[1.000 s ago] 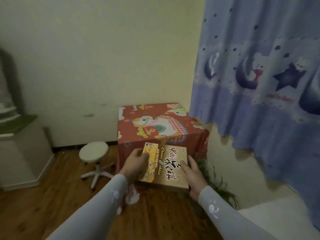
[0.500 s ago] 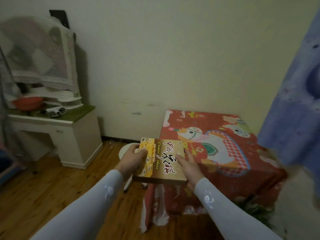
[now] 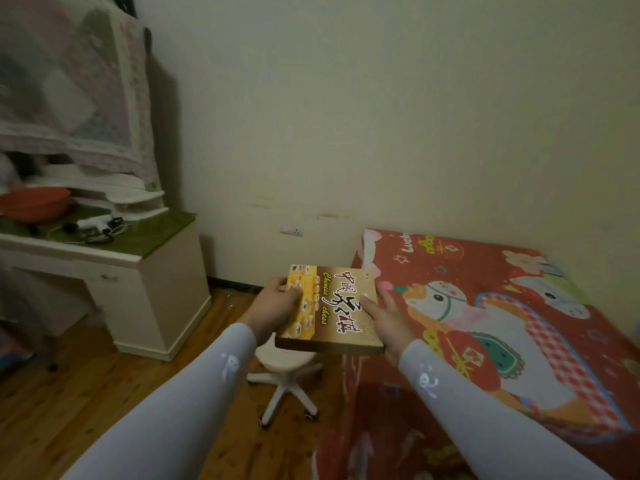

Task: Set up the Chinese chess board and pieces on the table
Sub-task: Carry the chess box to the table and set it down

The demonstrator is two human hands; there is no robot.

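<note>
A flat brown and yellow Chinese chess box (image 3: pixel 341 306) is held in the air in front of me, just left of the table's near left corner. My left hand (image 3: pixel 277 304) grips its left edge, thumb on the yellow printed strip. My right hand (image 3: pixel 384 318) holds the right edge, thumb lying on the lid. The table (image 3: pixel 398 427) is covered by a red cartoon cloth, and nothing stands on the part in view. The box is closed, so the board and pieces are hidden.
A white swivel stool (image 3: pixel 287 372) stands on the wooden floor right under the box, beside the table. A white desk (image 3: pixel 152 289) at the left carries a red basin (image 3: pixel 34 202) and cables. A cream wall runs behind.
The view has swung left and closer to the table; the blue curtain has left the frame and the desk has come in. Both hands keep the same hold on the box.
</note>
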